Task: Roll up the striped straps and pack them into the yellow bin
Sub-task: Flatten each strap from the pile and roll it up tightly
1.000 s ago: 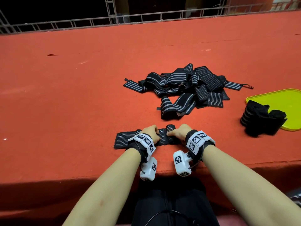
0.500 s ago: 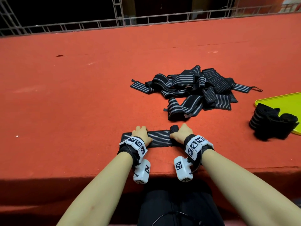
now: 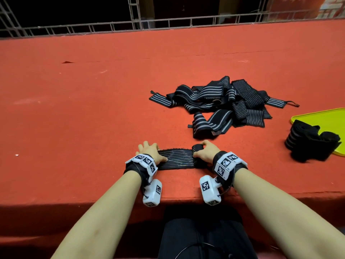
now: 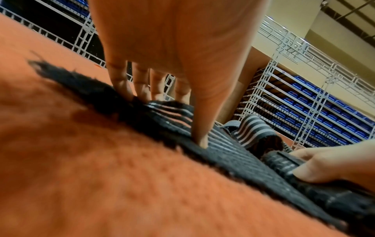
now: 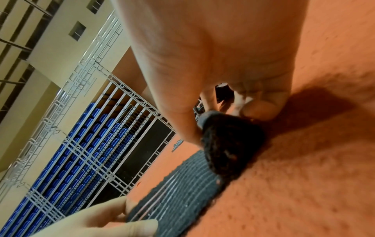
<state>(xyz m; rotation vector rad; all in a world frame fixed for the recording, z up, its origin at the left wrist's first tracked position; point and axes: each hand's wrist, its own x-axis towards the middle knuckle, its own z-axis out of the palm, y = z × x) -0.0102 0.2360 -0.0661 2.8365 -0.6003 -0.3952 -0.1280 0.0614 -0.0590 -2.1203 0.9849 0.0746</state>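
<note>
Strap (image 3: 176,158) half rolled at lower centre of the head view.

Left hand (image 3: 152,153) presses its free end flat with straight fingers; right hand (image 3: 205,152) curls round the roll (image 3: 197,148). Pile (image 3: 220,103) lies above, bin (image 3: 321,118) at right edge. Risk: if the left hand eases, tension drops and the roll likely goes loose or skews.
</note>
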